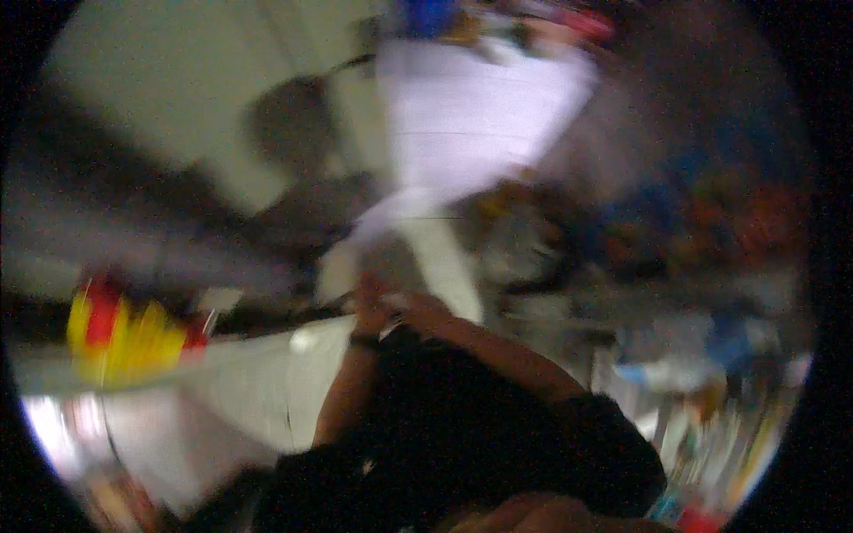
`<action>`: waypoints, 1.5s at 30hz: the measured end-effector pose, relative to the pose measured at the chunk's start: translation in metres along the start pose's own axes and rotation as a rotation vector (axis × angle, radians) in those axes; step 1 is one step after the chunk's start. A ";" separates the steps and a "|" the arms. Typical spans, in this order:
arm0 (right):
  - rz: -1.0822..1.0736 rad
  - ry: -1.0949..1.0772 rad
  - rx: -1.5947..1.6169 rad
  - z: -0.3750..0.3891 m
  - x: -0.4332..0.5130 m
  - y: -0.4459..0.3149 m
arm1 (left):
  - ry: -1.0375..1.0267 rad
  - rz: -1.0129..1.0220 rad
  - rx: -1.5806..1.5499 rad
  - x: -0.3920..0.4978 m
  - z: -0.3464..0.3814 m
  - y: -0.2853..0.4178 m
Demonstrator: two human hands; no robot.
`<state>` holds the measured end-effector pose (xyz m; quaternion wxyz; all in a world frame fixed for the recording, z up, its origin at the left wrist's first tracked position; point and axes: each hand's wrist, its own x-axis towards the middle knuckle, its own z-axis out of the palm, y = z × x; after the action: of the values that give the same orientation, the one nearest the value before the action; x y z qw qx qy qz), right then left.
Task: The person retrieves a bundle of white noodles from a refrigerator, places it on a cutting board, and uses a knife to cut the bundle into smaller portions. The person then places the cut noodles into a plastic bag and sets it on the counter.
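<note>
Motion blur smears the whole head view. My left hand (372, 306) is raised in front of my black shirt (460, 426), with a dark band (364, 340) at its wrist. Close beside it on the right is my right hand (425, 313), its forearm coming in from the lower right. The two hands meet or nearly meet at the chest. A small pale patch shows between them; whether it is a held thing cannot be made out. The finger positions are too blurred to read.
Beyond my hands, a bright whitish surface (480, 113) stretches away. Red and yellow items (126, 333) stand on the left, above a pale panel (253, 393). Blurred mixed goods (713, 400) fill the right side. A dark rounded shape (293, 123) lies at upper left.
</note>
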<state>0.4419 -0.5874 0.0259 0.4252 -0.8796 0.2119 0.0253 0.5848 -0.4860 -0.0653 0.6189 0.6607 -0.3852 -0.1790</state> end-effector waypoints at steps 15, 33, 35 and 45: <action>0.857 0.841 0.471 0.025 -0.159 0.204 | -1.003 0.026 1.492 0.095 -0.034 -0.159; 0.896 1.286 1.653 0.050 -0.131 0.403 | -1.039 -0.410 1.173 0.232 0.033 -0.133; 0.691 1.370 1.503 0.018 -0.118 0.370 | -1.083 -0.298 1.136 0.272 0.084 -0.140; 0.920 1.262 1.222 -0.109 -0.038 0.323 | -1.291 0.039 1.125 0.408 0.264 -0.155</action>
<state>0.2652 -0.8340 -0.1339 0.5636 -0.1937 0.6969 -0.3989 0.7012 -0.9733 -0.1602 -0.1388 0.6314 -0.7050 -0.2917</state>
